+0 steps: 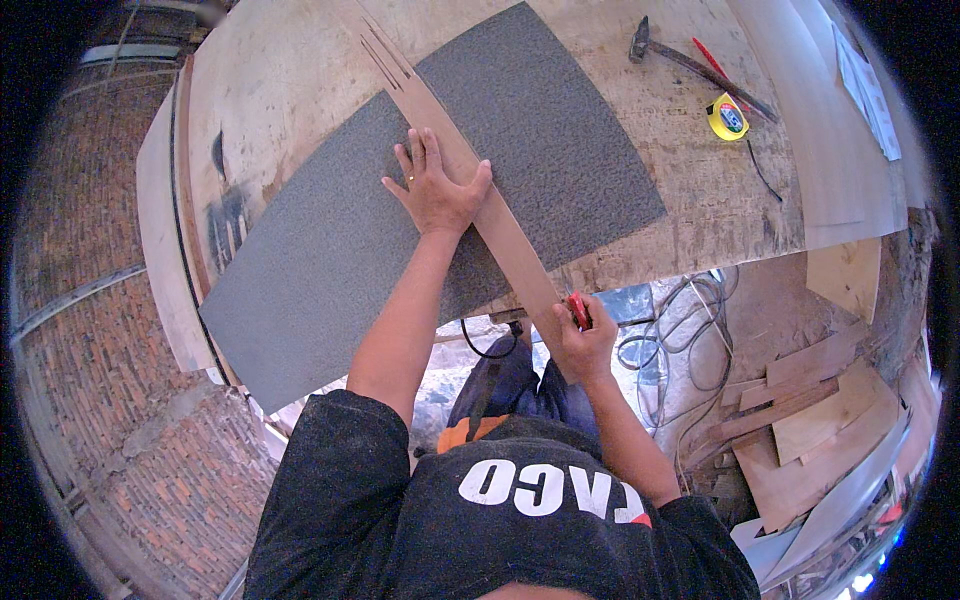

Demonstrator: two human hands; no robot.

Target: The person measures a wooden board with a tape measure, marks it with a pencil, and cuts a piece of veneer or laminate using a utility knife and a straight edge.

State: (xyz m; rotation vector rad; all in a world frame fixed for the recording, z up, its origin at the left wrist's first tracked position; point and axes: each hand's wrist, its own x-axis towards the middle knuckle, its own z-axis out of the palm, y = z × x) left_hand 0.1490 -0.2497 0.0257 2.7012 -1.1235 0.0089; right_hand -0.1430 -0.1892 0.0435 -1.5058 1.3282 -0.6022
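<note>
A dark grey textured sheet (pixel 560 130) lies on the worktable, its near corner reaching past the table's front edge. Across it runs a long thin wooden strip (pixel 510 245), slanting from the far left down to the near right. My left hand (pixel 440 195) presses flat on the strip with its fingers spread, a ring on one finger. Beside the strip's near end, my right hand (pixel 588 338) is closed around a small red-handled tool (pixel 579 311); its working end is hidden. The strip's far end shows several dark slots.
On the wooden worktable (pixel 700 200) at far right lie a hammer (pixel 690 62), a red pencil-like stick (pixel 712 62) and a yellow tape measure (pixel 727 118). Coiled cables (pixel 690 335) and wood offcuts (pixel 820 420) lie on the floor at right. A brick surface (pixel 100 420) is at left.
</note>
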